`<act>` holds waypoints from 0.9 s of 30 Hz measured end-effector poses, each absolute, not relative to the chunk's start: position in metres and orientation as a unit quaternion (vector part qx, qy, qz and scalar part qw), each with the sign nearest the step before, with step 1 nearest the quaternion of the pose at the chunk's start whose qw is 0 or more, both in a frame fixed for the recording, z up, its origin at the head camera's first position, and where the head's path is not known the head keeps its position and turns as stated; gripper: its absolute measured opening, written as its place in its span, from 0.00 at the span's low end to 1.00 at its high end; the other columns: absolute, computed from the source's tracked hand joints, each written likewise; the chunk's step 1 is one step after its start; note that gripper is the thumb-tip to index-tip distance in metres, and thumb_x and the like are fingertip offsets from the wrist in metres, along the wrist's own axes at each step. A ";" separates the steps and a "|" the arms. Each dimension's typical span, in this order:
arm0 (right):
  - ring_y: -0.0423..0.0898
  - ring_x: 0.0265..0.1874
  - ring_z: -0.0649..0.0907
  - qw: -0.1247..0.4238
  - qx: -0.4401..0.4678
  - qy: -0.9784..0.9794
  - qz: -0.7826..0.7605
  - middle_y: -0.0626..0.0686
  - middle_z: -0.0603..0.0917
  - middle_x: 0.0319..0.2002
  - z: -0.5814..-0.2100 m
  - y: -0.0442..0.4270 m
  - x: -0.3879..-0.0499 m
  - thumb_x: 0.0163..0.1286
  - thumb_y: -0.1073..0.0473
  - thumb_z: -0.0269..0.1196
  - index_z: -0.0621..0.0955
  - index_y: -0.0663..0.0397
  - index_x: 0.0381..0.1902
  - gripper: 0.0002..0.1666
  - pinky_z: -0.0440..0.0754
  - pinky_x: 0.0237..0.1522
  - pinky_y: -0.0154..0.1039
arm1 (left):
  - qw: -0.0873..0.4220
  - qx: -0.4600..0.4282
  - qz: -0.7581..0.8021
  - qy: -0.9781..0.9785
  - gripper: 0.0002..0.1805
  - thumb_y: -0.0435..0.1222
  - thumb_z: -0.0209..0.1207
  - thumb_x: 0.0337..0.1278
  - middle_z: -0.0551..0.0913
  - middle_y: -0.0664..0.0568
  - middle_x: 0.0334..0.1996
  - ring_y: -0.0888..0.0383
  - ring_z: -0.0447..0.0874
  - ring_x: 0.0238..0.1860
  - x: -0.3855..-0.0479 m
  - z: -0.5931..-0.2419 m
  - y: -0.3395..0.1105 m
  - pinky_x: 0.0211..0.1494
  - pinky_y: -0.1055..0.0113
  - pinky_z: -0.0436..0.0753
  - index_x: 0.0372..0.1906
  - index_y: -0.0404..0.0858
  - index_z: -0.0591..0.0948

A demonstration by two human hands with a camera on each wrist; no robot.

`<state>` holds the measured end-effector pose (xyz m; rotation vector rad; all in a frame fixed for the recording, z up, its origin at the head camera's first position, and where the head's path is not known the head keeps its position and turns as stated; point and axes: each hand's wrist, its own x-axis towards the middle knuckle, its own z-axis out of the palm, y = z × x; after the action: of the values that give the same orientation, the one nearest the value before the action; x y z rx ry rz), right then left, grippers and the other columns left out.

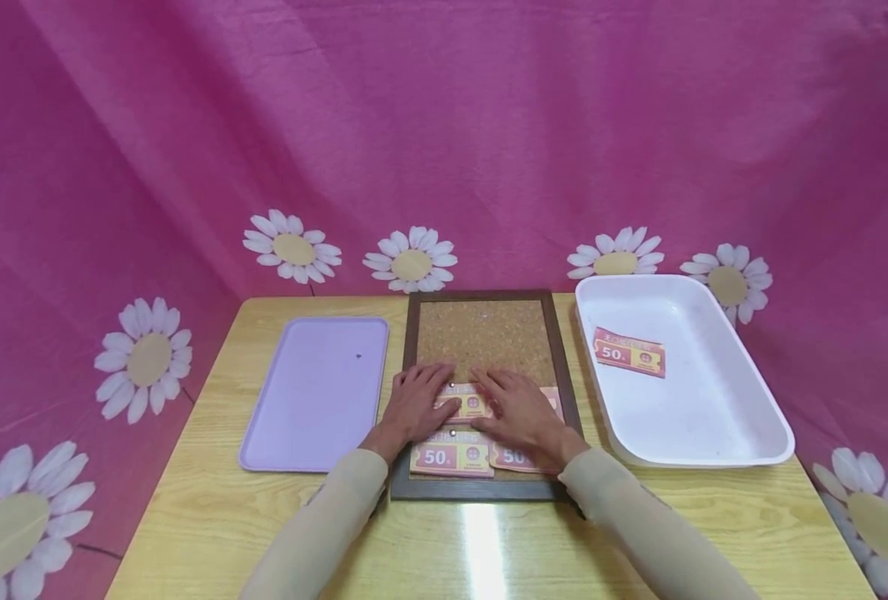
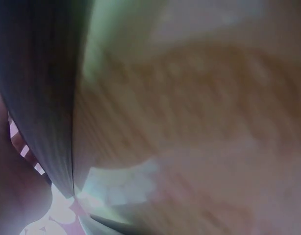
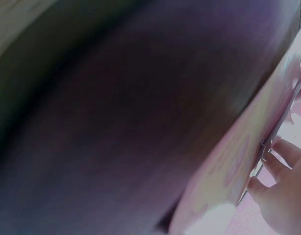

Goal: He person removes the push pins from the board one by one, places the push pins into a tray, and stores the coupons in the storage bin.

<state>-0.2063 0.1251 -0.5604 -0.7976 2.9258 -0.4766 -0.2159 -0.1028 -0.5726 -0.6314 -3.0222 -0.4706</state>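
Note:
A cork board [image 1: 483, 337] with a dark frame lies on the table. Over its lower half, several pink and yellow coupons printed "50" are laid in two rows. My left hand [image 1: 416, 406] rests on the left coupon of the upper row, fingers extended. On the right coupon of that row lies my right hand [image 1: 522, 412], also with fingers extended, hiding much of it. Below them are the lower left coupon [image 1: 451, 457] and the partly covered lower right coupon [image 1: 515, 456]. Small pin heads show at the left coupons' top edges. The left wrist view is mostly blurred.
Left of the board is a purple tray [image 1: 316, 396] with one small dark pin [image 1: 358, 357] on it. To the right stands a white basin [image 1: 691, 392] holding a single coupon [image 1: 629, 353]. A pink curtain [image 1: 444, 125] with daisies surrounds the wooden table [image 1: 212, 500].

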 end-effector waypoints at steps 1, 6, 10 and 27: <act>0.53 0.72 0.64 0.032 -0.259 0.953 -0.154 0.53 0.66 0.72 -0.561 0.125 -0.207 0.61 0.28 0.57 0.54 0.37 0.76 0.52 0.55 0.73 0.54 | 0.007 -0.200 -0.151 -0.968 0.35 0.61 0.46 0.64 0.67 0.57 0.71 0.52 0.62 0.70 -0.216 -0.572 -0.103 0.66 0.47 0.62 0.72 0.53 0.63; 0.53 0.69 0.69 0.011 -0.259 0.953 -0.158 0.53 0.70 0.68 -0.562 0.122 -0.208 0.59 0.31 0.61 0.57 0.39 0.76 0.52 0.58 0.72 0.54 | 0.008 -0.198 -0.153 -0.968 0.32 0.60 0.46 0.64 0.68 0.58 0.70 0.52 0.63 0.69 -0.217 -0.571 -0.103 0.66 0.47 0.62 0.70 0.53 0.65; 0.53 0.67 0.70 0.010 -0.249 0.954 -0.169 0.53 0.72 0.66 -0.560 0.121 -0.208 0.57 0.32 0.64 0.58 0.39 0.75 0.52 0.59 0.71 0.54 | 0.016 -0.199 -0.164 -0.966 0.29 0.58 0.48 0.65 0.69 0.57 0.69 0.52 0.64 0.68 -0.217 -0.571 -0.101 0.65 0.47 0.62 0.67 0.53 0.69; 0.51 0.58 0.74 -0.003 -0.223 0.954 -0.202 0.50 0.76 0.53 -0.558 0.118 -0.205 0.53 0.34 0.69 0.65 0.37 0.72 0.50 0.62 0.68 0.56 | 0.032 -0.162 -0.185 -0.969 0.16 0.49 0.50 0.67 0.73 0.55 0.66 0.51 0.66 0.66 -0.217 -0.571 -0.092 0.65 0.45 0.61 0.54 0.53 0.79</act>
<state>-0.2054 0.1179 -0.5580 -0.7032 3.0008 -0.6359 -0.2171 -0.0923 -0.5711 -0.4989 -2.9830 -0.5700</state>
